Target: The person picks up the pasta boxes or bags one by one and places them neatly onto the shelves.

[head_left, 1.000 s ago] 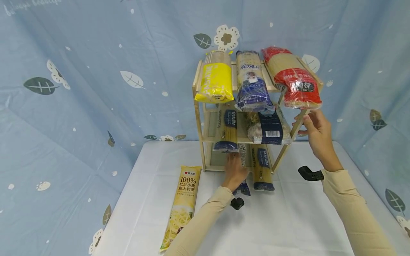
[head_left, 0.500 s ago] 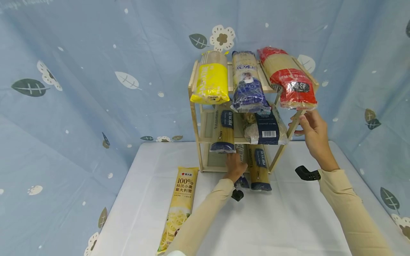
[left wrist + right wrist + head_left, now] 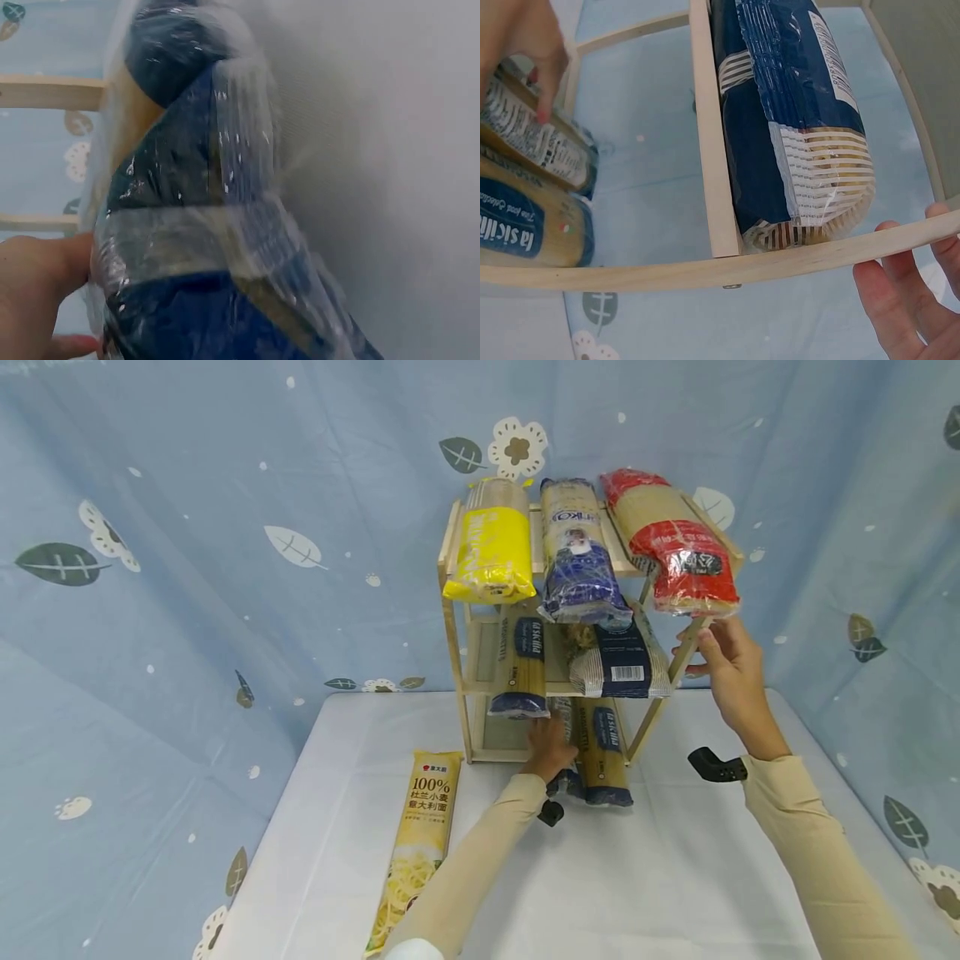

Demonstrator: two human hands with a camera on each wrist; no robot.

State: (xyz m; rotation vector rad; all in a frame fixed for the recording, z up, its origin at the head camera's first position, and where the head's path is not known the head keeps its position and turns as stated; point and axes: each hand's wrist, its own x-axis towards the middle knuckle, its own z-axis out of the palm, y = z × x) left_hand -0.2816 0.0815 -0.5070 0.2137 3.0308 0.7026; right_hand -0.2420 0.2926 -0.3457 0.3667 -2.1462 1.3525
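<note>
My left hand (image 3: 550, 747) reaches into the lowest tier of a wooden rack (image 3: 462, 693), its fingers on a spaghetti pack (image 3: 172, 240). In the right wrist view those fingers bend down onto the printed side of this pack (image 3: 536, 135). Its clear, crinkled wrapper has dark blue ends, and the front end juts past the rack. Close beside it lies a La Sicilia spaghetti pack (image 3: 602, 747). My right hand (image 3: 738, 685) holds the rack's right front post (image 3: 817, 259), fingers and thumb around the wood.
On top lie a yellow pasta pack (image 3: 495, 547), a blue one (image 3: 580, 560) and a red one (image 3: 686, 552). The middle tier bears a La Sicilia pack (image 3: 522, 660) and a striped navy pack (image 3: 622, 660). A long yellow pasta pack (image 3: 420, 839) lies on the white table (image 3: 675, 877).
The spaghetti pack under my left hand has shifted right, closer against its neighbour. My right hand keeps its hold on the post. The head view has turned slightly.
</note>
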